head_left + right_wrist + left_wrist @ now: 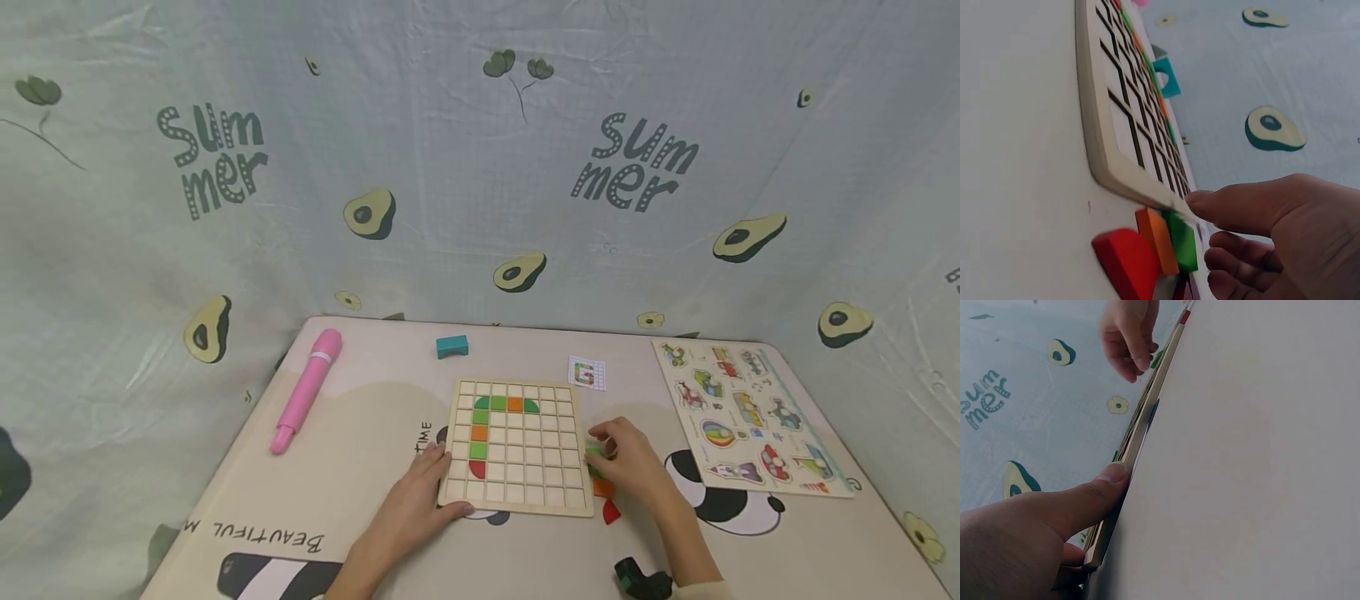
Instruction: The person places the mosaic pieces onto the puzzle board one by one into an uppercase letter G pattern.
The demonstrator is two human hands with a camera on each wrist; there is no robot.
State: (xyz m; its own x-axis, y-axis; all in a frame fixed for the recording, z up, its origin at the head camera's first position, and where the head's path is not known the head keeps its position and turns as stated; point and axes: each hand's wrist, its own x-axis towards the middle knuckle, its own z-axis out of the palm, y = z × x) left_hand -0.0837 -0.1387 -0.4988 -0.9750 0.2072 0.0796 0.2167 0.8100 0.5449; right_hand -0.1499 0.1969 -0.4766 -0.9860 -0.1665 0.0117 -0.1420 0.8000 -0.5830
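A square wooden grid board (534,497) lies on the table, with green and orange squares, green rounded corner pieces and a red one (477,470) set in its cells. My left hand (411,502) holds the board's near left corner, thumb against the front edge and fingers along the left side. Just past the board's right edge, my right hand (633,467) hovers by a green block (1183,242), its thumb and fingers apart with nothing seen between them. Beside that block are an orange block (1157,240) and a red rounded block (1126,259).
A small pattern card (587,373) lies behind the board, and a teal arch block (452,347) farther back. A pink pen-shaped object (307,390) is at the left. On the right lies a picture puzzle board (750,417). A dark green object (642,581) sits near the right forearm.
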